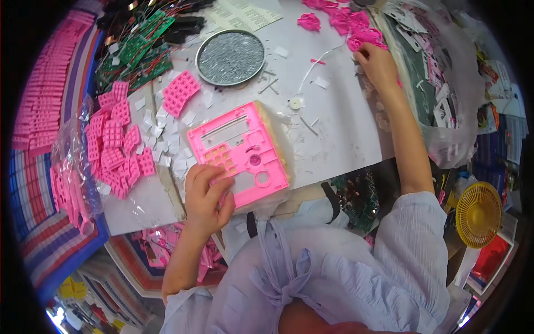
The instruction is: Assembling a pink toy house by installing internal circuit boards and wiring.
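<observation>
In the middle of the table a pink plastic casing (261, 192) lies on a pale yellow padded block (276, 139). It has a long slot, round openings and a grid of keys (221, 158). My left hand (207, 195) is at its near left corner, fingers bent over the edge below the keys and thumb apart on the near side. Out at the far right, my right hand (380, 67) reaches to a pile of pink looped plastic parts (347, 22). Its fingertips are pinched together at the pile's near edge; what they hold is hidden.
A round tin of small screws (231, 57) stands beyond the casing. To the left lie pink key grids (113, 136), white paper squares (158, 131) and green circuit boards (146, 42) with wires. A plastic bag of parts (445, 119) borders the right; a yellow fan (478, 214) is lower.
</observation>
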Action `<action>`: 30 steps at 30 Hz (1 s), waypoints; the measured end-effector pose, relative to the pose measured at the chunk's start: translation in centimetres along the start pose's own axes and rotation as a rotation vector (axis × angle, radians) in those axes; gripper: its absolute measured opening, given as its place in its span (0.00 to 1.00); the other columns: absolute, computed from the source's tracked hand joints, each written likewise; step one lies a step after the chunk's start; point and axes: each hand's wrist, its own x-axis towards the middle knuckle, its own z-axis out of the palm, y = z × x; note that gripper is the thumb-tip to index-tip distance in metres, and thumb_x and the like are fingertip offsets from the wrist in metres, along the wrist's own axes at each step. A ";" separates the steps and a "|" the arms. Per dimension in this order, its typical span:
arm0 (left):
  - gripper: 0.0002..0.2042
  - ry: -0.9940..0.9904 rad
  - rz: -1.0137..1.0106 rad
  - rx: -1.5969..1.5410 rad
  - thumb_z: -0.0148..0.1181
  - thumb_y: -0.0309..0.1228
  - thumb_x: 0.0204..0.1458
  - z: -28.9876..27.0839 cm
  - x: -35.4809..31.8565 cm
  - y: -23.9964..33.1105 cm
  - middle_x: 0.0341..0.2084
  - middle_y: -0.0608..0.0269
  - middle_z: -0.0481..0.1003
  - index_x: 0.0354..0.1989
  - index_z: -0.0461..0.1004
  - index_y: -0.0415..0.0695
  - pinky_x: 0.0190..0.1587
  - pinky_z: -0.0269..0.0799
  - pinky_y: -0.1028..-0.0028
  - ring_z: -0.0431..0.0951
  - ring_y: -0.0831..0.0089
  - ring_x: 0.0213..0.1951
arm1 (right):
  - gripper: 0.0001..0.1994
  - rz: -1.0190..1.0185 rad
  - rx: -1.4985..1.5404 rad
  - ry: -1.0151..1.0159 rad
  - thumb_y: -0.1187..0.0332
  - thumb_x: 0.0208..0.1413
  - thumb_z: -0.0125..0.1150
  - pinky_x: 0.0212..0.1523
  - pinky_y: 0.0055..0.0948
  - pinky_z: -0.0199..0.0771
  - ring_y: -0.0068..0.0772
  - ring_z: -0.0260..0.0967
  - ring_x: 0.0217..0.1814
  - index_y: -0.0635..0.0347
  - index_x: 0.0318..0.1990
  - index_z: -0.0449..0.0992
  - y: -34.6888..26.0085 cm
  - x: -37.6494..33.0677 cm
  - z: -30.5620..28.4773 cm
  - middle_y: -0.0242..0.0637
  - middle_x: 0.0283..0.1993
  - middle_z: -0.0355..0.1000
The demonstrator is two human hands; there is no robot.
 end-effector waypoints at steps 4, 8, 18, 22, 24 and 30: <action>0.19 -0.056 -0.046 0.106 0.66 0.26 0.40 -1.2 0.0 0.7 0.48 0.57 0.74 0.44 0.78 0.47 0.60 0.62 0.49 0.73 0.53 0.53 | 0.13 -0.045 0.123 -0.015 0.59 0.54 0.64 0.43 0.43 0.76 0.47 0.79 0.41 0.53 0.43 0.83 0.2 0.4 0.8 0.42 0.37 0.81; 0.18 -0.067 0.016 0.181 0.67 0.29 0.44 -1.6 1.9 1.1 0.51 0.63 0.75 0.47 0.77 0.49 0.66 0.54 0.46 0.72 0.60 0.57 | 0.11 0.017 0.137 -0.117 0.61 0.53 0.65 0.43 0.41 0.76 0.46 0.80 0.40 0.55 0.41 0.84 -0.4 0.6 -0.4 0.42 0.37 0.82; 0.17 -0.200 0.026 0.184 0.66 0.30 0.46 -1.0 2.7 0.6 0.51 0.67 0.77 0.48 0.78 0.50 0.67 0.53 0.48 0.73 0.64 0.59 | 0.09 -0.094 0.504 -0.075 0.69 0.59 0.63 0.39 0.27 0.76 0.28 0.79 0.35 0.61 0.44 0.83 -10.1 -7.3 -4.7 0.39 0.36 0.82; 0.17 -0.163 0.005 0.151 0.67 0.29 0.45 -0.4 2.3 0.2 0.49 0.67 0.78 0.46 0.78 0.49 0.67 0.55 0.49 0.73 0.64 0.58 | 0.07 -0.531 0.566 -0.252 0.71 0.54 0.67 0.35 0.33 0.77 0.40 0.76 0.34 0.57 0.40 0.80 -20.4 -15.0 -6.0 0.38 0.34 0.77; 0.17 -0.144 0.012 0.137 0.67 0.29 0.44 -0.3 2.5 0.1 0.49 0.67 0.77 0.46 0.78 0.49 0.67 0.55 0.49 0.73 0.64 0.58 | 0.08 -0.646 0.441 -0.197 0.70 0.49 0.67 0.34 0.36 0.76 0.42 0.73 0.37 0.56 0.38 0.77 -22.5 -16.2 -5.3 0.35 0.34 0.74; 0.17 -0.099 -0.004 0.130 0.67 0.28 0.43 0.3 2.2 0.0 0.49 0.68 0.77 0.45 0.78 0.49 0.67 0.55 0.48 0.72 0.65 0.59 | 0.07 -0.680 0.240 -0.217 0.71 0.46 0.65 0.32 0.39 0.76 0.41 0.72 0.38 0.59 0.32 0.74 -24.2 -16.3 -4.1 0.36 0.34 0.73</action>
